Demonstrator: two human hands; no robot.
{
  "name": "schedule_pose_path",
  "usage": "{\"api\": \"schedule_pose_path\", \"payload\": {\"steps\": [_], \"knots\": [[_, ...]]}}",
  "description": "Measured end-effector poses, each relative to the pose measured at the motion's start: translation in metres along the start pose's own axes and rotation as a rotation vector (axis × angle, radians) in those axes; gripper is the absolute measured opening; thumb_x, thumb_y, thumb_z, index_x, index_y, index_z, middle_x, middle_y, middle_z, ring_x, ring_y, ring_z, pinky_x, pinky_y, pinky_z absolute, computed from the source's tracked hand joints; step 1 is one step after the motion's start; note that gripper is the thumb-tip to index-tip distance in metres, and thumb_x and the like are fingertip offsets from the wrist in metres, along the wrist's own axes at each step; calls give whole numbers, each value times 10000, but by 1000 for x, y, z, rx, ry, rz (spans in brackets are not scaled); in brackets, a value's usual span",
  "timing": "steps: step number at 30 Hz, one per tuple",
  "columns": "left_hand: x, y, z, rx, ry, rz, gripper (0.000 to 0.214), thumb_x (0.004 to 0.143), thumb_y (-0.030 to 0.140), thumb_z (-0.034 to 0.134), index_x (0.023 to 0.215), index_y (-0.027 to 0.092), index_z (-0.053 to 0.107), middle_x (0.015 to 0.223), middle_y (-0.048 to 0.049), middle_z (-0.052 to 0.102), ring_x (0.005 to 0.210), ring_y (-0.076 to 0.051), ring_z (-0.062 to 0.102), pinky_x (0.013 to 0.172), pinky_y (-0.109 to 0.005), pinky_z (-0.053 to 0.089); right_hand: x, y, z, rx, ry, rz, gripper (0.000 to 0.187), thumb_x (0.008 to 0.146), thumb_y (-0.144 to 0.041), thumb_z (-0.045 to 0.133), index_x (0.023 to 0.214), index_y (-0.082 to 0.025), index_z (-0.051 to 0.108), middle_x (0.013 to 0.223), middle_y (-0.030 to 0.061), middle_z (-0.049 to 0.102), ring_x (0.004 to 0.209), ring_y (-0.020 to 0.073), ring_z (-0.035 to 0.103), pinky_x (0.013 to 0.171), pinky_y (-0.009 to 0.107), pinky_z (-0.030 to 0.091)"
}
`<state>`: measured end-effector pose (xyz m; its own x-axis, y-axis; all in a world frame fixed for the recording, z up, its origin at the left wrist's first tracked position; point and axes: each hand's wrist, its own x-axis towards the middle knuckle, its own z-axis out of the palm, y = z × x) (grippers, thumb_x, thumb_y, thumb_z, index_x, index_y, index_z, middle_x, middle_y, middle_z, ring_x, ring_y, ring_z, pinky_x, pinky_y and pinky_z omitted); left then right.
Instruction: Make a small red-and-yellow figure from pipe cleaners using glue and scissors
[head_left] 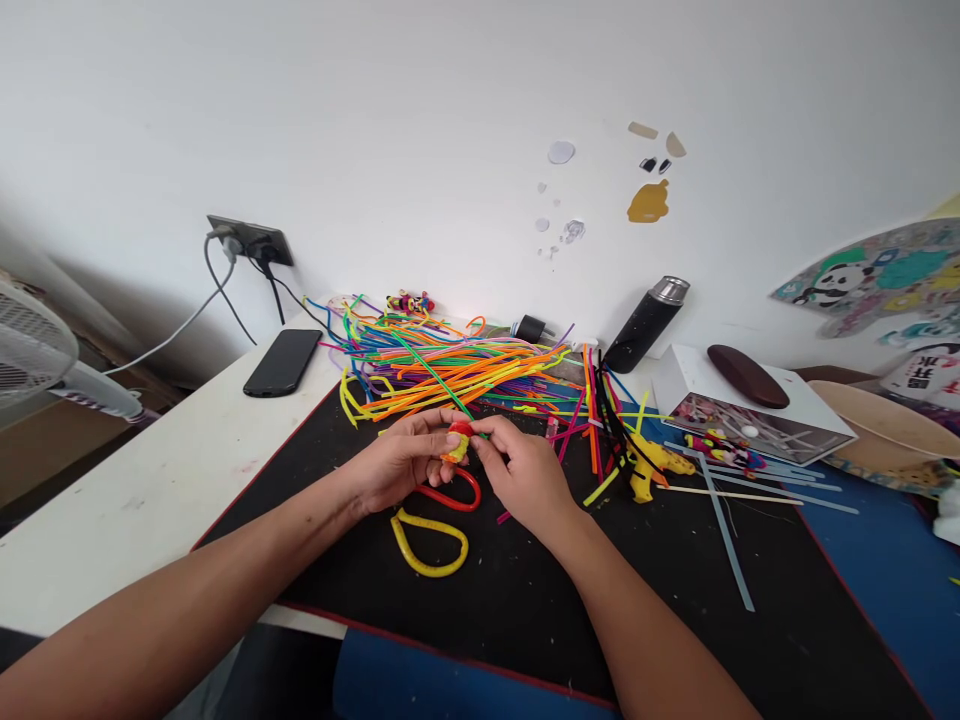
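Observation:
My left hand [401, 460] and my right hand [525, 470] meet over the black mat [525, 590], fingers pinched together on a small red and yellow pipe-cleaner piece [457, 442]. A green pipe cleaner [435, 375] runs from the piece up into the pile. Just below my hands lie a red loop [457, 497] and a yellow loop [429, 545] of pipe cleaner. Behind them spreads a big heap of coloured pipe cleaners [450, 360].
A black phone [283, 362] lies at the left near a wall socket [251, 240] with cables. A yellow glue gun [652, 465], glue sticks [727, 545], a dark flask [645, 325], a white box [750, 405] and a fan [37, 350] stand around.

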<state>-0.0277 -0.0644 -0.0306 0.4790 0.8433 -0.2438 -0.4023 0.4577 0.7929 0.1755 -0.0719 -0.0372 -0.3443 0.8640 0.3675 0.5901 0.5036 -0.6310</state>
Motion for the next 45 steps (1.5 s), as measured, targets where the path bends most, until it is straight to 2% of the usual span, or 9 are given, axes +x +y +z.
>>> {"api": "schedule_pose_path", "payload": {"steps": [6, 12, 16, 19, 24, 32, 38, 45], "knots": [[-2, 0, 1, 24, -4, -11, 535, 670, 243, 964, 1073, 160, 622, 694, 13, 671, 503, -102, 647, 452, -140, 490, 0, 2, 0, -68, -9, -19, 236, 1038, -281, 518, 1131, -227, 728, 772, 21, 771, 653, 183, 704, 598, 265, 365], [2, -4, -1, 36, 1, 7, 519, 686, 255, 959, 1069, 162, 622, 730, 14, 673, 511, -97, 645, 463, -155, 494, 0, 3, 2, -30, 1, -1, 235, 1032, -295, 521, 1110, -206, 724, 643, -4, 671, 545, 163, 620, 558, 273, 325], [6, -9, -1, 80, 41, 84, 518, 674, 268, 972, 1048, 157, 631, 761, 12, 680, 544, -100, 655, 497, -177, 522, 2, 6, 3, 141, -68, 127, 259, 1031, -333, 521, 1157, -205, 707, 546, -52, 568, 458, 145, 564, 533, 262, 367], [7, -9, -1, 127, 50, 169, 494, 701, 286, 959, 1051, 158, 635, 756, 12, 683, 575, -101, 656, 531, -184, 534, 2, 6, 5, 345, -103, 236, 286, 1031, -383, 529, 1209, -218, 680, 548, -65, 581, 418, 136, 559, 511, 254, 427], [6, -6, 0, 205, 51, 273, 467, 729, 299, 942, 1044, 168, 623, 808, 22, 679, 611, -103, 666, 561, -199, 553, 4, 2, 6, 562, -84, 318, 322, 1006, -465, 553, 1145, -199, 671, 554, -65, 586, 409, 130, 555, 471, 249, 449], [2, -9, 3, 339, 30, 276, 447, 785, 364, 902, 1043, 182, 586, 841, 17, 673, 634, -113, 671, 578, -228, 570, 4, 2, 11, 631, -136, 362, 320, 1001, -469, 542, 1112, -189, 647, 536, -73, 580, 395, 117, 546, 454, 233, 428], [4, -9, -1, 301, 48, 334, 434, 787, 328, 899, 1057, 194, 587, 895, 5, 692, 696, -130, 694, 615, -234, 570, 5, -1, 9, 765, -164, 412, 435, 953, -565, 598, 1157, -183, 636, 545, -75, 585, 388, 118, 531, 424, 232, 433], [5, -5, 0, 193, 129, 399, 404, 753, 295, 915, 989, 205, 598, 862, 31, 649, 676, -109, 630, 558, -205, 504, 2, -5, 12, 832, -248, 399, 496, 948, -595, 627, 1206, -172, 634, 599, -64, 610, 403, 110, 558, 418, 218, 426]]}}
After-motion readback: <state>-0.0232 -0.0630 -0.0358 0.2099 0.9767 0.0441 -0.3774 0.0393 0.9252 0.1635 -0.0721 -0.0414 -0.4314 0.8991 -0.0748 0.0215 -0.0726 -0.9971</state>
